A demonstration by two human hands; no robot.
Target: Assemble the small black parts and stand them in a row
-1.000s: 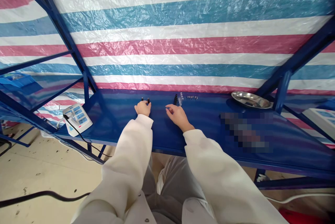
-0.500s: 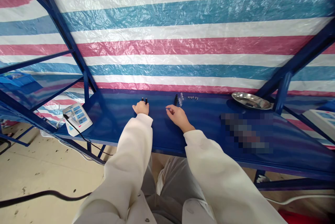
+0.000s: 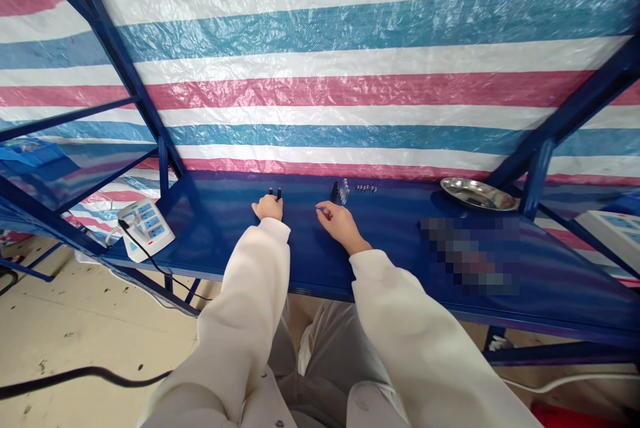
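Observation:
My left hand (image 3: 269,208) rests low over the blue table, its fingers curled and mostly hidden behind the back of the hand. Just past its knuckles stand two small black cylinders (image 3: 279,193); whether the hand holds one I cannot tell. To the right, my right hand (image 3: 341,223) has thumb and fingers drawn together in a pinch; anything between them is too small to make out. Beyond it stand a row of small black parts (image 3: 335,191) and a row of clear plastic parts (image 3: 345,191). Several small shiny metal parts (image 3: 366,189) lie farther right.
A round metal plate (image 3: 479,195) sits at the back right of the blue table (image 3: 220,215). A blurred patch (image 3: 470,258) covers something in front of it. At the left end is a white power strip (image 3: 147,228) with a black cable. Blue frame posts (image 3: 537,178) flank the table.
Both hands hold almost the same place and pose. The whole view has shifted very slightly.

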